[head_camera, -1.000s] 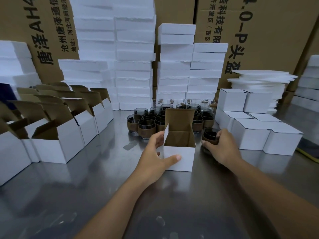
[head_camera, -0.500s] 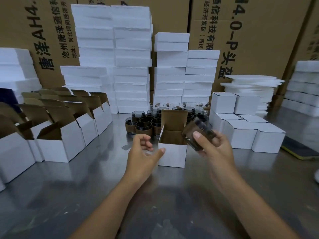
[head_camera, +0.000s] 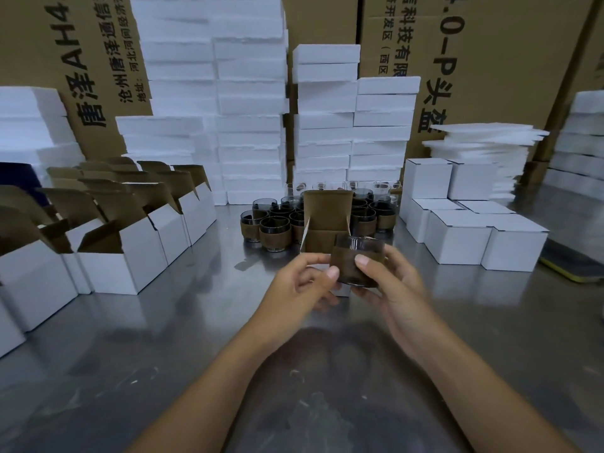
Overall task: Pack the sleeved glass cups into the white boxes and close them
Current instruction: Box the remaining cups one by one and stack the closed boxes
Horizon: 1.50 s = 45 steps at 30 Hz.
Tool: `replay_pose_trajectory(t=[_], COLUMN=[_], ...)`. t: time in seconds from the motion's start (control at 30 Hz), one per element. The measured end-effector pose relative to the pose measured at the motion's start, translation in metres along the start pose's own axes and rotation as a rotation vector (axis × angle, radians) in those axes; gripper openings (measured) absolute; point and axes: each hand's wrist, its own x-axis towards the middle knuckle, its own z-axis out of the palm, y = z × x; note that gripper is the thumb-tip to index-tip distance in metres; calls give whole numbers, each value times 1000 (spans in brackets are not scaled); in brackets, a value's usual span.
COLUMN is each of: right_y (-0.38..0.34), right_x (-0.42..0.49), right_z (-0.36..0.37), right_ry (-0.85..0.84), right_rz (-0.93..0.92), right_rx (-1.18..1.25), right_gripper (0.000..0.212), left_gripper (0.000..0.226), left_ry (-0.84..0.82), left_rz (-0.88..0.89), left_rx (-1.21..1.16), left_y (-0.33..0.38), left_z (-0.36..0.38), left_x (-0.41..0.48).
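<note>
**Item held:** one sleeved glass cup (head_camera: 356, 263), dark glass with a brown sleeve, mouth up and roughly upright. It sits between your two hands, clear of the worktop (head_camera: 163, 354).

**Right grip (head_camera: 392, 286):** closed around the cup. Your thumb lies on the near face of the sleeve and your fingers wrap the far side and base. The cup sits at your fingertips, not in the palm.

**Left grip (head_camera: 304, 282):** fingers curled. Thumb tip and forefinger pinch the cup's left edge.

**Open white box (head_camera: 327, 223):** stands on the worktop directly behind the cup, brown lid flap raised and side flaps out. The cup and your hands hide its front wall. The cup is in front of the opening, not inside it.

**Stock, centre:** loose cups (head_camera: 274, 230) standing around and behind the open box.

**Stock, left:** rows of empty boxes (head_camera: 130, 253), flaps up.

**Stock, right:** closed boxes (head_camera: 457, 237), stacked in two tiers.

**Rear:** foam blocks (head_camera: 248, 103) in tall stacks, foam sheets (head_camera: 483, 138) and printed cartons (head_camera: 490, 60).
</note>
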Motion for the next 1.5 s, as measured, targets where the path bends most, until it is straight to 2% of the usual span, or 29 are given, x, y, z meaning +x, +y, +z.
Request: replay_pose_trajectory(t=[0.13,0.27,0.47,0.7,0.83,0.93,1.03,1.13,1.37,1.5], right_y=[1,1,-1,2,4,6,8,13,15,15], right_x=[-1,0,5,7,4,1,-3,-6,-7,-8], right_z=[1,2,0,-3,-2,0,2,4,4,2], right_ry=[-36,0,27,11,-21,1,51,57,24,-5], right_rz=[3,72,225,222,120,-30,-214,-318,-379,-393], right_rx=[2,38,199,192,58,-92,-238,-398,-489,-524], right_gripper=[48,28,36,29,22,44,39,47,58,65], left_gripper=[42,50,46,41,46,49,52,51,52,48], left_ry=[-29,-41,-49,-57,-68,-101,-126,-156,-204,-208], left_rz=[-31,-40,-52,-73,-95,-129,-171,-206,-243,-224], left_rx=[-1,-45,-132,-119,-108,-99,-114,-167,-255,-214], left_y=[0,2,5,3,3,2,0,1,0,-1], left_z=[0,-1,-5,-6,-6,-5,-4,-3,-3,-6], left_x=[-1,-2,-1,-1,0,0,-1,-2,0,1])
